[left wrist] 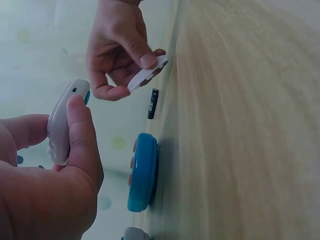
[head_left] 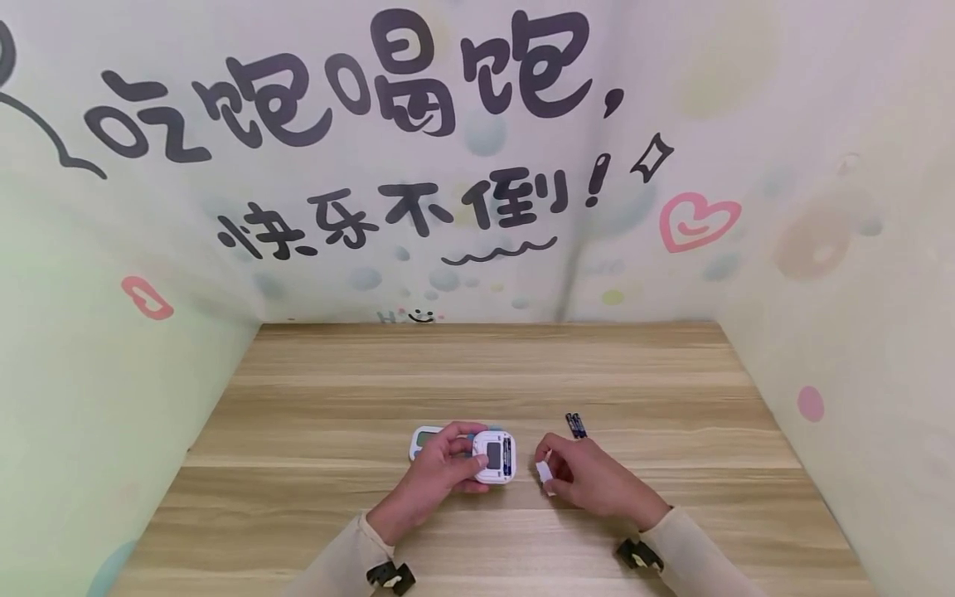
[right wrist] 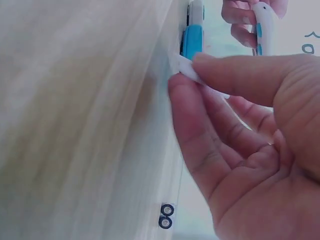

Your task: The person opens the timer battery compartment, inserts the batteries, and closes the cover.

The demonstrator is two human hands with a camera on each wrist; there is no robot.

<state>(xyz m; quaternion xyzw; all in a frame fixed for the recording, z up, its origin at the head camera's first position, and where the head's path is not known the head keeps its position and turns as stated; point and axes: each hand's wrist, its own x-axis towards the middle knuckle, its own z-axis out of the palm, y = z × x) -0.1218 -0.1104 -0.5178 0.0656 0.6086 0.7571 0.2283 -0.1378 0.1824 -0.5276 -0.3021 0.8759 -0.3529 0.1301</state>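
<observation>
My left hand [head_left: 448,464] holds a white digital timer [head_left: 487,439] with its back turned up. Its battery slot is uncovered, and a dark battery [head_left: 507,458] lies in it. In the left wrist view, the timer [left wrist: 61,125] stands on edge between thumb and fingers, above the table. To its right, my right hand [head_left: 597,485] pinches a small white battery cover [head_left: 544,473] between thumb and fingertips. The cover [left wrist: 145,74] is apart from the timer. Two dark batteries [head_left: 575,425] lie side by side just beyond the right hand.
A second white timer [head_left: 424,439] with a screen lies behind the left hand. Near it, a blue rounded device [left wrist: 142,172] rests on the wooden table [head_left: 477,365]. Printed walls [head_left: 485,282] enclose the table at the back and both sides.
</observation>
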